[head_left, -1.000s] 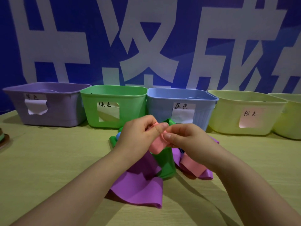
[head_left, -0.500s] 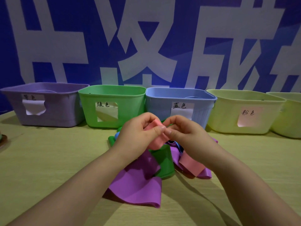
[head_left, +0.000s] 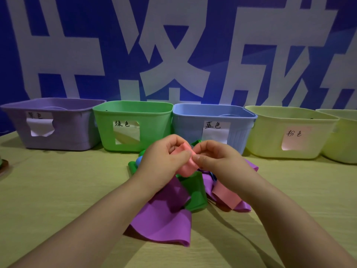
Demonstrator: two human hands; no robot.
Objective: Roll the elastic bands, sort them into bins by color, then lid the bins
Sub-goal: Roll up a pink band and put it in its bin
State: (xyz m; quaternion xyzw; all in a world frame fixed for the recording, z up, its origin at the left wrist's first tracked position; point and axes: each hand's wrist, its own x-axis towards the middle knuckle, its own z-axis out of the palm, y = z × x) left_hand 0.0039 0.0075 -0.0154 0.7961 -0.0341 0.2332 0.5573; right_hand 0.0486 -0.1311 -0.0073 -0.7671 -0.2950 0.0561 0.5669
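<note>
I am pinching the pink band [head_left: 185,165] between my left hand [head_left: 163,163] and right hand [head_left: 218,161], fingertips curling onto it, just above the band pile [head_left: 164,225] lying on the counter [head_left: 58,190].

Staged demo booth — blue banner [head_left: 212,45], labelled bins [head_left: 105,136]

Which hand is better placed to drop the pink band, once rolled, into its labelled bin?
Probably the right hand. The left hand also pinches the pink band, but the pink-labelled bin stands on the right side.
</note>
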